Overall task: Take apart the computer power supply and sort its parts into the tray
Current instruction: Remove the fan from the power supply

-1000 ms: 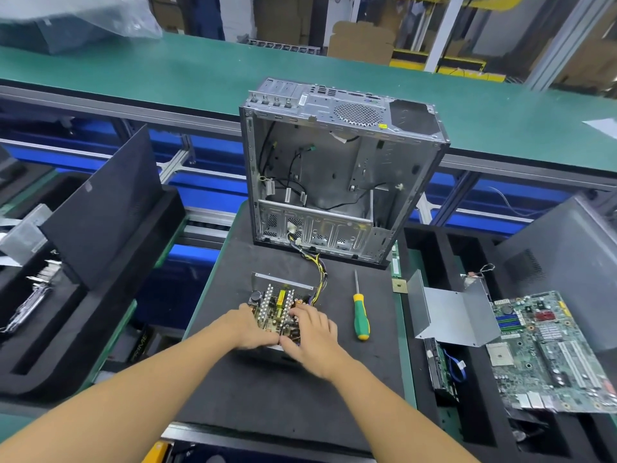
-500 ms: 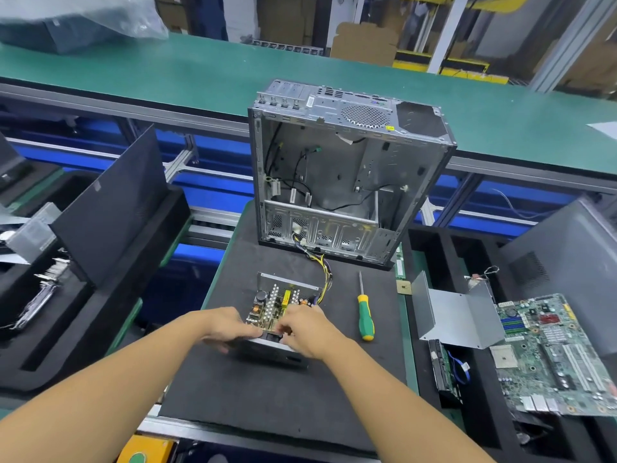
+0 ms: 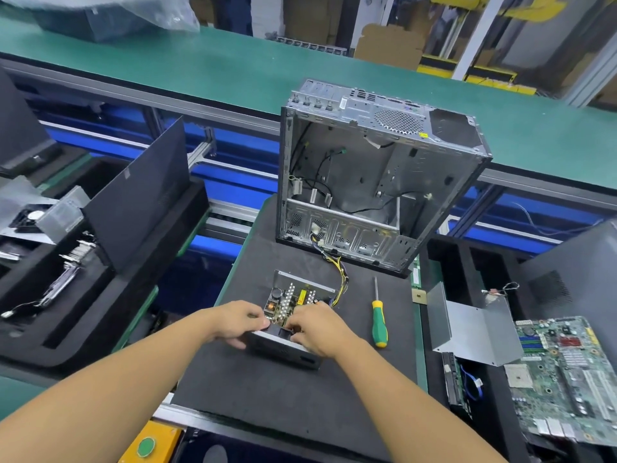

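Far left edge: black fan [image 3: 29, 217], compartment unclear. Beside it the left black foam tray [image 3: 110, 315] holds loose silvery metal brackets [image 3: 68, 274] and a dark flat panel [image 3: 140, 195] leaning in a slot.

Mid tabletop, on a dark foam mat [image 3: 267, 392]: small grey metal power supply [image 3: 283, 349], lid off, circuit board exposed. Left hand [image 3: 240, 324] grip is curled round its near left corner. Right hand [image 3: 317, 332] grip is curled over its near top edge, hiding part of the board. A yellow-and-black wire bundle [image 3: 341, 279] runs from it to the gutted grey computer case [image 3: 377, 182] standing behind.

A green-and-yellow screwdriver [image 3: 379, 324] lies just right of the right hand, apart.

The right black foam tray [image 3: 447, 259] holds a bent grey sheet-metal cover [image 3: 467, 329], a drive with blue cable [image 3: 455, 382] and a green motherboard [image 3: 567, 369].
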Tool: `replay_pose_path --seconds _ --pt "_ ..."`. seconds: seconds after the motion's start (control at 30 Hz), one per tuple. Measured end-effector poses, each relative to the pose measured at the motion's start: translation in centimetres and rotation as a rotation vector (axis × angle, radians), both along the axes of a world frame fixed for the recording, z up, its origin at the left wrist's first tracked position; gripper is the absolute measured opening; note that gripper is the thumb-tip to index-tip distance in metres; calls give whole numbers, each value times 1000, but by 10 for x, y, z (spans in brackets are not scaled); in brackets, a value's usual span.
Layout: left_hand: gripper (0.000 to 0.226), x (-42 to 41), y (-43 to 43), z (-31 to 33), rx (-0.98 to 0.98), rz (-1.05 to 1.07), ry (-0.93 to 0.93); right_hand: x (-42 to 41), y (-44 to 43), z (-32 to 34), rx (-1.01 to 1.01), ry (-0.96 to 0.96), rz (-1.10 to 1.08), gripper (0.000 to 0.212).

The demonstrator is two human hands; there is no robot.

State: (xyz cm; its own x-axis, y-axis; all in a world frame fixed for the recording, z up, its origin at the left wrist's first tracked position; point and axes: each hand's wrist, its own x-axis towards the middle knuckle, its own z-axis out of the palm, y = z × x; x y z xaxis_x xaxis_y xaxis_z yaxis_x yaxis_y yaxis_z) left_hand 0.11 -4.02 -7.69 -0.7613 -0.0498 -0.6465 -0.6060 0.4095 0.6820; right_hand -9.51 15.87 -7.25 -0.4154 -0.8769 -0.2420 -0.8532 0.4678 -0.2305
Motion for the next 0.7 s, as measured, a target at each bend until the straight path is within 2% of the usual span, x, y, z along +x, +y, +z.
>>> replay_pose_path --seconds 0.17,0.27,0.4,0.53,0.7 --pt "19 -3 -1 1 -111 28 83 8 5 -10 -161 -139 -179 22" --pt "17 -6 -3 3 -235 11 137 11 3 -13 -183 -201 -258 20" --pt "17 -6 -4 2 -248 -32 159 10 7 -17 -155 -283 -336 25" --pt "38 1 -13 5 -247 -228 174 11 10 -17 -162 -303 -360 26" --pt "19 4 -14 5 -334 -223 296 12 17 -11 -216 -436 -381 32"
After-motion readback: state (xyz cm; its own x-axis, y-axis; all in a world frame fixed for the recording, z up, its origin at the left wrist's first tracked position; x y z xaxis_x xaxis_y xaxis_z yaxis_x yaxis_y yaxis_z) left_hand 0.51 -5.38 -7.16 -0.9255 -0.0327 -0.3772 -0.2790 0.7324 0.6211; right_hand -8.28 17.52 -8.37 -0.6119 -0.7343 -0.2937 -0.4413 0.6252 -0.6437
